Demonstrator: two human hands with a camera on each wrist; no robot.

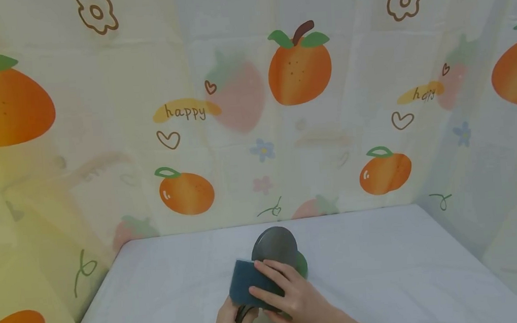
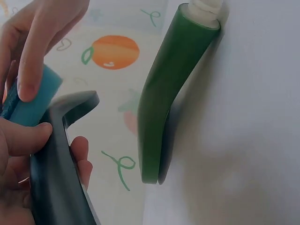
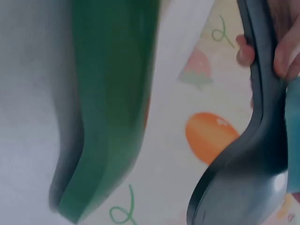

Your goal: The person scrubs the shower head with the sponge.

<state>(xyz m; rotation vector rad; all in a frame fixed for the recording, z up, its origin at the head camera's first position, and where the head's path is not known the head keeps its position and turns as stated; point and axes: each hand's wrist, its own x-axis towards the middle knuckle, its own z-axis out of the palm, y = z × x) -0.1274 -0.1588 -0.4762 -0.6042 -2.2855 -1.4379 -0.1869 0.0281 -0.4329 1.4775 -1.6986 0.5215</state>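
Note:
My left hand (image 1: 231, 320) grips the handle of a dark grey ladle (image 1: 276, 244), thumb along one side and fingers around the other. The ladle's round bowl points away from me, smooth and shiny in the right wrist view. In my right hand (image 1: 300, 297) is a rectangular blue sponge (image 1: 243, 283), dark on one face and lighter teal on the other. Its fingers spread over the dark face. The sponge overlaps the ladle near the top of the handle. Beyond the hands, a long, bent green object (image 2: 161, 93) with a white end (image 2: 205, 11) is partly hidden in the head view.
A white-covered table (image 1: 380, 267) extends around the hands on both sides. Behind it hangs a pale curtain (image 1: 234, 49) printed with oranges, strawberries and flowers, and similar printed cloth closes off the left and right sides.

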